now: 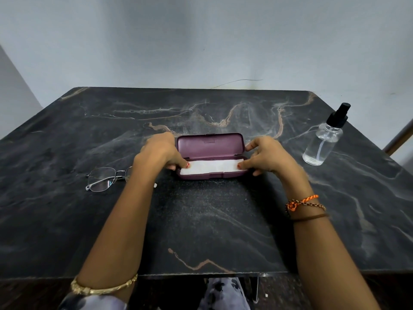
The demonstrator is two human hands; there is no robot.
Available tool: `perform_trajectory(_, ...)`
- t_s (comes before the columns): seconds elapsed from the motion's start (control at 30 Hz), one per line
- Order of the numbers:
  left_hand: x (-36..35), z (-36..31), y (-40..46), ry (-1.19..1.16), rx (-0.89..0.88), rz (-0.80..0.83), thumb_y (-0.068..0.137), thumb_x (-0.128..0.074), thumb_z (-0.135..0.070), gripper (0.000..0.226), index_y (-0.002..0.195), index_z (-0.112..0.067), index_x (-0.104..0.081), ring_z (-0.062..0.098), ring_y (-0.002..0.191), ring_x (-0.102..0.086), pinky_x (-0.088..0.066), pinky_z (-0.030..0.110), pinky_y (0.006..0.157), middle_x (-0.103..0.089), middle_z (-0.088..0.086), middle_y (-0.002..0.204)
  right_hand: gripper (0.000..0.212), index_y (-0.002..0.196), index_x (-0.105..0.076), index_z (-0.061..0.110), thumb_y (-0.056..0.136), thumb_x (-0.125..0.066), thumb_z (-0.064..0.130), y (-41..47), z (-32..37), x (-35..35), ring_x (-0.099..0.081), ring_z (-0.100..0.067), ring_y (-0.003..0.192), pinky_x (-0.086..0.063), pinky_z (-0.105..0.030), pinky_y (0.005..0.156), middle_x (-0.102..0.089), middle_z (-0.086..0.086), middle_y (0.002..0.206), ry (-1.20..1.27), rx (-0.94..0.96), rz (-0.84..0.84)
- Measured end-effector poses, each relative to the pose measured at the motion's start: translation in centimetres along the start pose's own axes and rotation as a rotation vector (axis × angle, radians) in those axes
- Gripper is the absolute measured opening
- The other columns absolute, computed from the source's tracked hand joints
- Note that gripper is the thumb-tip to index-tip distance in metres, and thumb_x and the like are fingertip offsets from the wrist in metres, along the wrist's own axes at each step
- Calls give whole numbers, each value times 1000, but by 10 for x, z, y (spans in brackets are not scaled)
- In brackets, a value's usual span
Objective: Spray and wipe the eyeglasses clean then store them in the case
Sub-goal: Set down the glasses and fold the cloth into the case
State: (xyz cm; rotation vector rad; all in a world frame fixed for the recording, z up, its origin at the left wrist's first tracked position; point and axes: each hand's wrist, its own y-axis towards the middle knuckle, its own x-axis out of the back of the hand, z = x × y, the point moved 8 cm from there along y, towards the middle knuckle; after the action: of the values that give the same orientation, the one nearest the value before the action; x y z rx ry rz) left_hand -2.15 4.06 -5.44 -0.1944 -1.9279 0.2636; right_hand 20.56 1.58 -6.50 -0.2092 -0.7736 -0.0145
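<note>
Between the two hands sits a long, round-cornered case [211, 148] of matte plum plastic, its lid tipped up and back on the hinge. A flat white cloth [212, 167], soft-looking and rectangular, fills the lower tray. The left hand [159, 151] grips the case's left end, fingers curled behind the lid and the thumb pressing down on the cloth's left edge; the right hand [267, 154] holds the right end, its forefinger on the lid corner and thumb on the cloth's right edge. The thin wire-rimmed eyeglasses [105, 179] lie folded, just outside the left forearm, on the dark marble-veined table [212, 220]. Well to the right of the right hand stands a clear cylindrical spray bottle [324, 140] with a black nozzle.
</note>
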Motion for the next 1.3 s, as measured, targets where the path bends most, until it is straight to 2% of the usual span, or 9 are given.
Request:
perform_trajectory(0.07, 0, -2, -1, -42, -5, -2, 71, -80, -21, 41, 48, -7, -49, 2, 15, -37, -28, 14, 22, -49, -2, 27, 51, 113, -53, 7, 69, -78, 12, 1, -1, 0, -55, -8, 35, -43, -16, 33, -58, -15, 93, 8, -5, 1)
perform_trajectory(0.2, -1, -3, 0, -126, -6, 11, 72, -78, -9, 33, 58, -2, -49, 5, 16, -40, -28, 10, 22, -54, 7, 45, 36, 98, -54, 12, 70, -77, 15, 2, -5, 3, -57, -14, 47, -46, -16, 34, -59, -6, 66, 29, -17, -39)
perform_trajectory(0.43, -2, 1, 2, -195, 11, 47, 72, -76, -2, 25, 82, 5, -54, 6, 19, -43, -33, 10, 25, -51, 0, 26, 29, 72, -48, 21, 70, -75, 11, 4, -3, 3, -57, -14, 44, -47, -18, 35, -54, -1, 65, -74, -10, -111)
perform_trajectory(0.6, -4, 2, 2, -239, 28, 64, 72, -76, -1, 24, 79, 4, -53, 7, 19, -44, -36, 11, 26, -51, 2, 27, 22, 86, -53, 15, 73, -70, 13, 4, -1, 2, -57, -16, 43, -49, -26, 45, -58, -3, 70, -126, 27, -151)
perform_trajectory(0.73, -3, 3, 3, -264, 25, 53, 71, -77, -2, 24, 79, 6, -56, 7, 20, -45, -36, 12, 26, -53, 3, 29, 27, 90, -55, 15, 70, -72, 18, 3, -2, 4, -57, -17, 47, -52, -31, 53, -59, -3, 77, -118, 24, -153)
perform_trajectory(1.0, -1, 4, 0, -314, 32, 37, 73, -78, -15, 27, 67, 2, -59, 5, 20, -44, -37, 10, 26, -54, 1, 28, 43, 91, -57, 15, 65, -76, 44, -1, 0, 11, -58, -15, 47, -55, -35, 58, -55, 5, 66, -104, 55, -190)
perform_trajectory(1.07, 2, 4, -1, -315, 32, 1, 75, -77, -19, 28, 70, 3, -60, 5, 18, -42, -35, 9, 26, -53, 0, 28, 48, 94, -58, 14, 65, -76, 47, -1, 0, 11, -62, -18, 55, -56, -38, 65, -60, -1, 76, -114, 54, -197)
perform_trajectory(1.2, 7, 4, -3, -314, 29, -51, 77, -75, -21, 33, 84, 7, -60, 4, 17, -40, -33, 10, 25, -52, 0, 27, 56, 103, -58, 14, 64, -74, 51, -1, 1, 12, -59, -28, 99, -51, -40, 83, -62, -12, 109, -156, 70, -228)
perform_trajectory(1.3, 11, 5, -2, -317, 18, -122, 75, -76, -22, 29, 82, 4, -64, 4, 22, -45, -45, 16, 36, -61, 6, 42, 64, 115, -52, 16, 66, -73, 50, -4, 8, 12, -59, -24, 101, -47, -36, 83, -64, -3, 94, -127, 140, -239)
